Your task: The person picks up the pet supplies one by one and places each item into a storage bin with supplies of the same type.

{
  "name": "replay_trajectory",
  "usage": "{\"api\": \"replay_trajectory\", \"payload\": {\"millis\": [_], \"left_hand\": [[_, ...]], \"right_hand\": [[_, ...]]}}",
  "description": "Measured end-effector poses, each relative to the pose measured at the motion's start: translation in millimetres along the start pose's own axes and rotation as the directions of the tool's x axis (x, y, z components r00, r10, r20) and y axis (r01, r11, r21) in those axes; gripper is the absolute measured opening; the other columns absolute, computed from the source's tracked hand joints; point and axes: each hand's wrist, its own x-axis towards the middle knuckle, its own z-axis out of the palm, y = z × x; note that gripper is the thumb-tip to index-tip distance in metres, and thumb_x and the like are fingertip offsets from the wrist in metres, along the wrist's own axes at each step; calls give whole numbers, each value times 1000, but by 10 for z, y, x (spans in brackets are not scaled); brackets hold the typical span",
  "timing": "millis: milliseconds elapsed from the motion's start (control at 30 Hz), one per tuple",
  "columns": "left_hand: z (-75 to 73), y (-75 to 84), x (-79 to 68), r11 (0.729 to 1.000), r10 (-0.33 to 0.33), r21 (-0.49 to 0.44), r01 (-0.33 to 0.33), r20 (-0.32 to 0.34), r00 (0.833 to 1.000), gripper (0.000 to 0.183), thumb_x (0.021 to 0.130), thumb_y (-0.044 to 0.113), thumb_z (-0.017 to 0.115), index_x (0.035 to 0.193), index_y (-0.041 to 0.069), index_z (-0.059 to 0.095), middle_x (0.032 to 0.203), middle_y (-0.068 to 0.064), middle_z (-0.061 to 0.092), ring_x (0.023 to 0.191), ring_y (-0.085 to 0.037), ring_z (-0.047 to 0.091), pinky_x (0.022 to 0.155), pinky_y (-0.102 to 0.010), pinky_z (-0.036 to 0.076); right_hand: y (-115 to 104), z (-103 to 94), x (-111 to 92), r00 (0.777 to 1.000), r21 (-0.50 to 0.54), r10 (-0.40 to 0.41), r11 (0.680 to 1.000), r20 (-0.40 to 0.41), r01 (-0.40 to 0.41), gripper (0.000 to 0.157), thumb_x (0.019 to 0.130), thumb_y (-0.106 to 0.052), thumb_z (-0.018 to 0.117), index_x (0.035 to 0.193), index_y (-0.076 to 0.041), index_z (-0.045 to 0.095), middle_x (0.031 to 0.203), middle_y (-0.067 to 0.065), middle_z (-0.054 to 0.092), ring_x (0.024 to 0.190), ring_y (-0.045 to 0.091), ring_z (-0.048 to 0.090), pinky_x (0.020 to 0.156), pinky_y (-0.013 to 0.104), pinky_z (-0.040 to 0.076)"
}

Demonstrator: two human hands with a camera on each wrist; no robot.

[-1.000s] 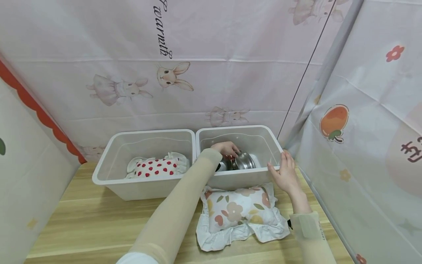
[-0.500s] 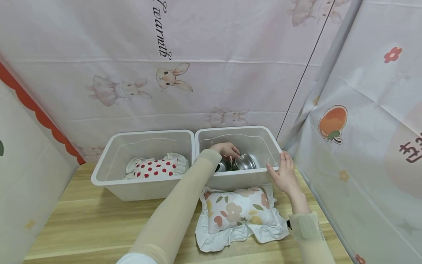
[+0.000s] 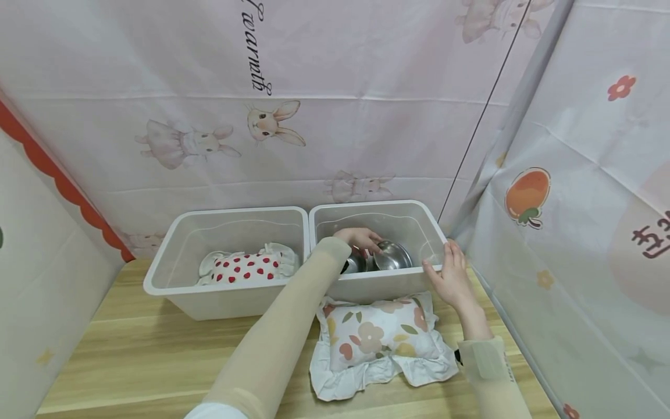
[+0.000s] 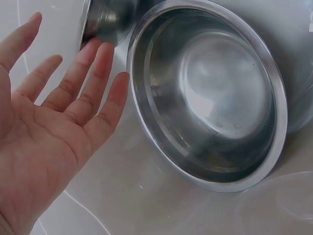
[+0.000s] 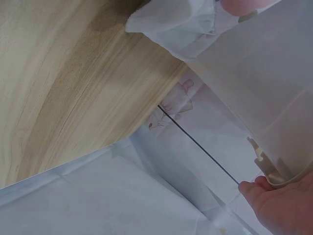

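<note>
Backdrop: pale sheeting (image 3: 361, 145) printed with rabbits rises beyond the fingers of both hands, above a wood-grain tabletop (image 3: 146, 361).
Bins: 2 light plastic bins stand side by side, the left bin (image 3: 230, 304) left of the left fingertips, the right bin (image 3: 387, 284) around them.
Left hand: a person's left hand (image 3: 361, 237) reaches down inside the right bin, its fingers loosely extended and clasping nothing in the wrist view.
Steel bowl: the metal bowl (image 4: 220, 93) sits in the right bin, just to the right of the left fingertips and slightly nearer the wearer; its rim appears tilted. Whether the closest fingertip touches that rim cannot be told.
Axis: the bowl is round, with no long axis; the left hand is nearer, and the bowl lies between the 2 hands.
Other bowl: a smaller-looking steel vessel (image 4: 110, 22) shows just beyond the left middle fingertips.
Right hand: the right hand (image 3: 452, 279) rests on the right bin's near corner, fingers along the side, thumb spread toward the front rim.
Cushions: a floral cushion (image 3: 371, 337) lies nearer the wearer than the right fingers; a red-spotted cushion (image 3: 246, 266) lies inside the left bin, left of the left fingers.
</note>
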Motion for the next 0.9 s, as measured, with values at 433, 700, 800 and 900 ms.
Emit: {"api": "replay_trajectory", "payload": {"millis": [433,700,800,900], "left_hand": [[-7,9,14,999,-35,-38,37,34,999,66,96,29,58,154,12,30,134,-24,52,118,-42,56,103,-57,38],[-14,2,12,994,-66,-84,69,34,997,70,96,29,59,156,16,26,135,-20,51,119,-41,55,103,-56,39],[-15,-5,13,994,-68,-87,71,37,997,72,96,30,60,157,19,23,139,-20,48,119,-41,55,103,-55,39],[-15,-11,17,994,-74,-79,77,35,997,74,96,31,60,157,21,21,141,-20,47,118,-39,56,102,-54,40]], "right_hand": [[12,9,14,1000,6,1,1000,8,-1,83,100,-42,48,148,16,14,155,32,11,144,48,8,112,62,20],[13,16,15,1000,9,-7,1000,0,7,82,100,-41,49,148,16,14,155,32,11,144,48,8,111,63,21],[21,21,17,1000,11,-12,1000,-5,12,82,99,-40,49,148,16,15,155,33,11,143,48,9,111,63,21],[27,27,19,1000,15,-10,1000,-5,10,82,99,-40,50,148,16,15,155,33,10,143,48,8,111,62,20]]}}
